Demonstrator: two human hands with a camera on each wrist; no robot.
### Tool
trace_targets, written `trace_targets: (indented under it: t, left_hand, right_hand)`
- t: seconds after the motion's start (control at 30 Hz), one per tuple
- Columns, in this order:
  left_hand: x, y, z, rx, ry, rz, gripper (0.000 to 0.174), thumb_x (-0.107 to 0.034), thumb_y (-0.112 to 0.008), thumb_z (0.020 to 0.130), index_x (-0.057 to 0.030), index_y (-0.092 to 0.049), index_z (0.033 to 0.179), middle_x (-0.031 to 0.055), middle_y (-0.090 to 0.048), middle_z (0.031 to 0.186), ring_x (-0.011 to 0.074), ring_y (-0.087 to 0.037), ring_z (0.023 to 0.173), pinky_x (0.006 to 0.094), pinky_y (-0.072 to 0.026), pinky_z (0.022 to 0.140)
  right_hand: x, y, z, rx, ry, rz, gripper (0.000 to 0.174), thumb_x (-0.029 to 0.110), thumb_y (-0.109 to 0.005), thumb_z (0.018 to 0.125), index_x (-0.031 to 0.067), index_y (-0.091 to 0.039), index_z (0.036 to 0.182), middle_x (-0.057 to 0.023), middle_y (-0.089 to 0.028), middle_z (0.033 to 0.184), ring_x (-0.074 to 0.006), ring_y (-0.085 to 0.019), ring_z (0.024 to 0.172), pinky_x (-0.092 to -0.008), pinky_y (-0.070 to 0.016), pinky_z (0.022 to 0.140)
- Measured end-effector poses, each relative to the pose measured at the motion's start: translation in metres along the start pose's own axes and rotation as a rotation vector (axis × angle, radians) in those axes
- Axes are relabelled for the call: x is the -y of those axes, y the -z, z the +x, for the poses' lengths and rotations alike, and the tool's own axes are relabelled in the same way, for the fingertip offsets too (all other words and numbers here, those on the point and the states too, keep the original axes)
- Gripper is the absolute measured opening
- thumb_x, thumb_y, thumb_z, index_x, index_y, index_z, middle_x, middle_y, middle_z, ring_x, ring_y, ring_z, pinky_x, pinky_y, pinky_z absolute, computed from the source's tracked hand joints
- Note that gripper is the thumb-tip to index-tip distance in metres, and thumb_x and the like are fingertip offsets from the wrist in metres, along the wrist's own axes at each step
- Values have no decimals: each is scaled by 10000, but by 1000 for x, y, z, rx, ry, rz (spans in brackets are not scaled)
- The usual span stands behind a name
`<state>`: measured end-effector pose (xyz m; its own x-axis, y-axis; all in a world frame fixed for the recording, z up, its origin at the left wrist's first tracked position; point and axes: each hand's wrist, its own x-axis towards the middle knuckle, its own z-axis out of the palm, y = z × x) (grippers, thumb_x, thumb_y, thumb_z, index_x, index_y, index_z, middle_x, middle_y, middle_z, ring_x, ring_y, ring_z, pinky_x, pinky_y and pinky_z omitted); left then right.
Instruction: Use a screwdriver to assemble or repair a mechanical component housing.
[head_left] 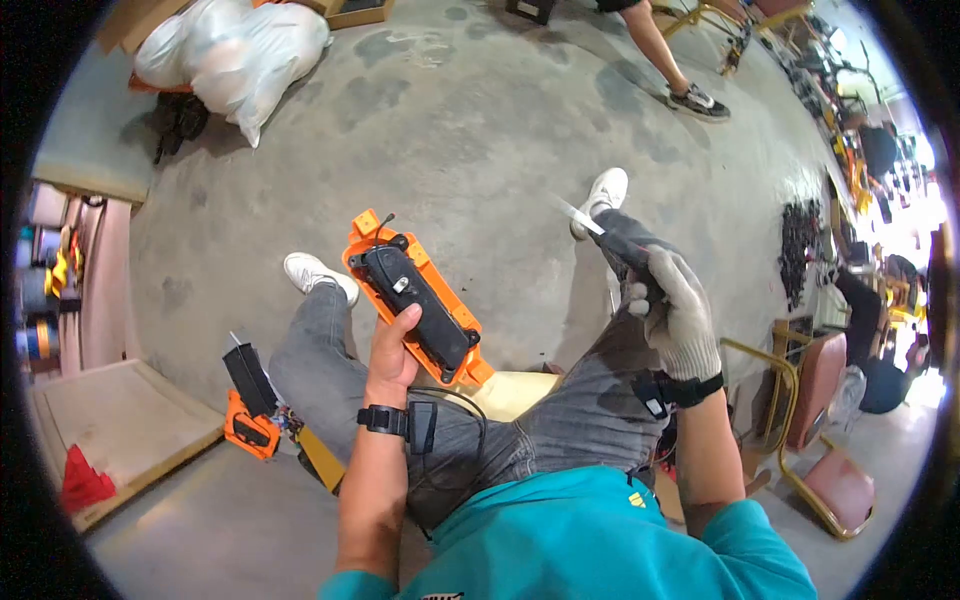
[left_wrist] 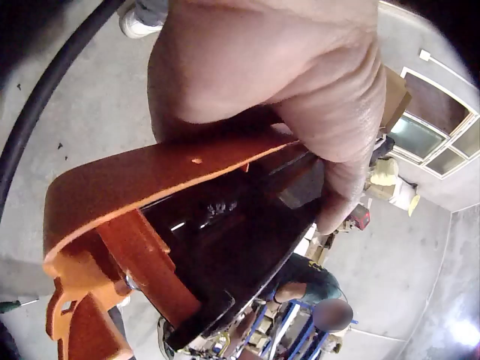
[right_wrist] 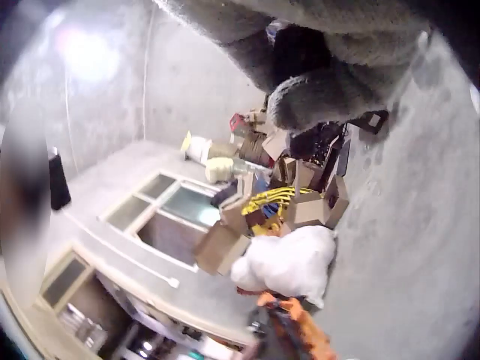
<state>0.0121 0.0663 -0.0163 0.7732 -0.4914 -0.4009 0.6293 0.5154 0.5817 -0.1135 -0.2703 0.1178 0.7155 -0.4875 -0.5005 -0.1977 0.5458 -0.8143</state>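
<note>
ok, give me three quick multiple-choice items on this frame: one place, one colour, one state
1. Where does the smaller orange unit lie?
A on a white sack; B low beside the left leg; C on a red chair.
2. What colour is the casing that the left hand holds?
A orange; B blue; C white.
3. What state is the right hand in?
A open, empty; B flat on the floor; C gloved, gripping a tool.

Answers:
B, it sits by the jeans at the head view's left.
A, an orange frame surrounds a black body.
C, gloved fingers curl round the dark handle.
</note>
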Motion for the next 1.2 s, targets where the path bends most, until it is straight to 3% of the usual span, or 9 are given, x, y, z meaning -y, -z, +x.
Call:
trace_targets:
  t: [0.1, 0.23, 0.37, 0.43, 0.53, 0.67, 0.9, 1.07, 1.2]
  left_hand:
    - [1, -1, 2, -18, -1, 61, 484, -130, -773, 938, -36, -580, 1371, 70, -681, 1238, 241, -692, 1146, 436, -576, 1039]
    - [10, -5, 15, -51, -76, 245, 648, -28, -837, 854, -106, -531, 1420, 1, -637, 1249, 170, -625, 1188, 370, -498, 1076]
    - [14, -10, 11, -9, -5, 301, 685, 2, -834, 838, -108, -505, 1428, 10, -624, 1258, 160, -617, 1196, 371, -502, 1081]
    - [15, -18, 8, 27, -38, 324, 775, 12, -824, 839, -105, -427, 1493, 25, -603, 1302, 174, -606, 1227, 378, -490, 1112]
    - [15, -22, 11, 89, -56, 313, 837, 19, -825, 832, -97, -376, 1528, 37, -582, 1339, 185, -587, 1267, 387, -478, 1133]
    - [22, -16, 12, 98, -81, 306, 860, 26, -824, 827, -115, -382, 1551, 44, -578, 1404, 207, -571, 1333, 414, -450, 1166]
    - [10, -17, 10, 166, 1, 280, 914, -53, -850, 859, -87, -288, 1578, 68, -531, 1425, 211, -536, 1350, 398, -454, 1162]
    - [13, -12, 16, 112, 34, 95, 770, -270, -898, 888, -101, -470, 1505, 40, -627, 1353, 181, -588, 1282, 380, -455, 1147]
    - [7, -17, 12, 99, -13, 229, 724, -245, -903, 883, -96, -513, 1475, 28, -667, 1289, 173, -632, 1207, 363, -503, 1089]
  right_hand:
    - [-11, -8, -6, 197, -75, 52, 356, 203, -679, 1021, 13, -573, 1302, -80, -656, 1001, -154, -647, 847, -289, -561, 729]
    - [-38, -55, -6, 323, -255, -126, 528, 21, -660, 866, 11, -496, 1368, -73, -639, 1022, -204, -649, 910, -368, -571, 801]
    - [-82, -72, 23, 376, -270, -342, 315, 125, -736, 910, -27, -606, 1154, -80, -640, 1000, -149, -671, 865, -328, -566, 783]
    - [-77, -101, 23, 353, -213, -812, 345, 220, -741, 938, -24, -650, 1164, -64, -651, 936, -124, -645, 804, -304, -550, 747]
    - [-102, -110, 29, 373, 70, -790, 431, 274, -718, 957, -17, -656, 1269, -55, -672, 910, -126, -644, 810, -294, -554, 758]
    - [-89, -117, 25, 484, -124, -843, 493, 261, -723, 946, -22, -630, 1339, -54, -685, 988, -121, -656, 867, -306, -567, 749]
    - [-98, -108, 33, 524, -167, -631, 492, 252, -725, 939, -16, -592, 1330, -42, -655, 963, -127, -642, 834, -303, -566, 729]
    - [-99, -105, 32, 588, -149, -663, 489, 181, -755, 909, -10, -583, 1324, -56, -655, 1011, -139, -661, 871, -305, -576, 762]
    - [-107, -104, 26, 551, -126, -704, 511, 154, -768, 892, -9, -575, 1336, -74, -666, 1030, -156, -676, 915, -314, -582, 794]
